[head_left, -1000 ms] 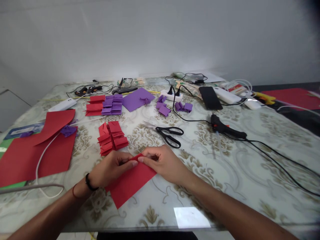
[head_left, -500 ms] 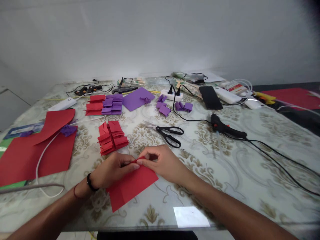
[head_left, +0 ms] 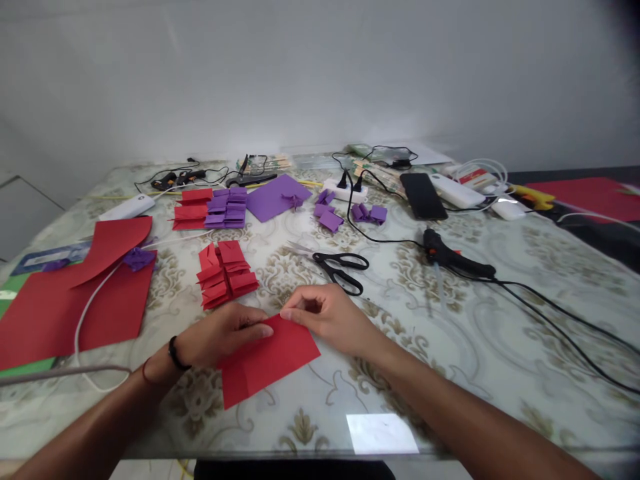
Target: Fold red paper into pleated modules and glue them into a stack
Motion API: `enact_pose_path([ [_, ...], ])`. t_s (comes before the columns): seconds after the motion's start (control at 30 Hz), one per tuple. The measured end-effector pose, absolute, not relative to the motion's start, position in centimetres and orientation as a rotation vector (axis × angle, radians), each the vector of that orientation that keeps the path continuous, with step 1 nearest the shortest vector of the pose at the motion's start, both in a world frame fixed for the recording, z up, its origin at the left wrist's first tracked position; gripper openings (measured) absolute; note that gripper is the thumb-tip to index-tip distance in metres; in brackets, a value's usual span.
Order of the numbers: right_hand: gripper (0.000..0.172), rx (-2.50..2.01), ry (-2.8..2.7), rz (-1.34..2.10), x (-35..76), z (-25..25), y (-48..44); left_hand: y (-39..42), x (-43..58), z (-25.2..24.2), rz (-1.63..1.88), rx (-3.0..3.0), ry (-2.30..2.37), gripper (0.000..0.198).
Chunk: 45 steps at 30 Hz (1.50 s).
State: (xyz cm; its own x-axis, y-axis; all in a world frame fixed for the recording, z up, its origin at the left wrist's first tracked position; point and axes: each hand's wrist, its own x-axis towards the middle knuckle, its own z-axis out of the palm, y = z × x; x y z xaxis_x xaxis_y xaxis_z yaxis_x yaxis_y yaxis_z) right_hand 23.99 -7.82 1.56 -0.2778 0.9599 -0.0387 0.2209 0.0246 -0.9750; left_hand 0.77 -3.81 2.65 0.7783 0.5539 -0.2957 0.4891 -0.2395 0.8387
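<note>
**Two hands on red paper**

The red sheet (head_left: 273, 360) is lying flat near the front edge of the table (head_left: 450, 347). The left hand (head_left: 220, 337) is pressing it, fingers flat; the right hand (head_left: 325, 317) is pinching its far corner. Folded red pieces (head_left: 226, 275) and scissors (head_left: 340, 267) are lying beyond.

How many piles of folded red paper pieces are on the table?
2: a near pile just beyond the left hand, a far pile beside the purple pile. Any under the big sheets would be hidden.
</note>
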Motion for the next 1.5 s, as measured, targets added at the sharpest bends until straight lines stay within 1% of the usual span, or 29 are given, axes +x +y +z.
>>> enact_pose_path([
  [0.17, 0.019, -1.268, -1.580, 1.205, 24.8, 1.9, -7.2, -3.3, 0.3, 3.0, 0.121, 1.888, 0.876, 0.046],
  [0.3, 0.021, -1.288, -1.594, 1.146, 25.2, 1.9, -6.9, -3.2, 0.3, 3.2, 0.179, 1.883, 0.977, 0.040],
  [0.53, 0.023, -1.269, -1.539, 1.065, 26.2, 1.5, -6.2, -2.7, 0.0, 3.1, 0.569, 1.602, 1.153, 0.035],
  [0.73, 0.020, -1.249, -1.536, 1.115, 26.6, 2.0, -6.1, -2.9, 0.1, 3.0, 0.703, 1.416, 1.100, 0.030],
  [0.9, 0.022, -1.309, -1.723, 1.248, 26.3, 1.6, -6.4, -3.0, 0.2, 3.1, 0.768, 1.395, 1.108, 0.025],
  [1.03, 0.021, -1.338, -1.848, 1.319, 26.0, 1.4, -6.9, -2.9, 0.1, 3.2, 0.829, 1.336, 1.066, 0.028],
  [1.17, 0.029, -1.310, -1.709, 1.284, 25.2, 1.3, -7.2, -3.3, 0.4, 3.2, 0.978, 1.246, 0.989, 0.041],
  [1.23, 0.033, -1.256, -1.563, 1.366, 24.5, 1.1, -7.5, -3.8, 0.8, 3.2, 0.963, 1.266, 0.936, 0.040],
  [1.3, 0.036, -1.194, -1.466, 1.466, 23.7, 0.7, -7.9, -4.3, 1.3, 3.0, 0.838, 1.363, 0.962, 0.032],
  [1.37, 0.038, -1.162, -1.473, 1.517, 23.1, 0.4, -8.3, -4.8, 1.6, 2.8, 0.766, 1.495, 1.027, 0.030],
  [1.5, 0.038, -1.190, -1.606, 1.456, 22.6, 0.7, -8.9, -5.2, 1.6, 2.6, 0.705, 1.659, 1.048, 0.026],
])
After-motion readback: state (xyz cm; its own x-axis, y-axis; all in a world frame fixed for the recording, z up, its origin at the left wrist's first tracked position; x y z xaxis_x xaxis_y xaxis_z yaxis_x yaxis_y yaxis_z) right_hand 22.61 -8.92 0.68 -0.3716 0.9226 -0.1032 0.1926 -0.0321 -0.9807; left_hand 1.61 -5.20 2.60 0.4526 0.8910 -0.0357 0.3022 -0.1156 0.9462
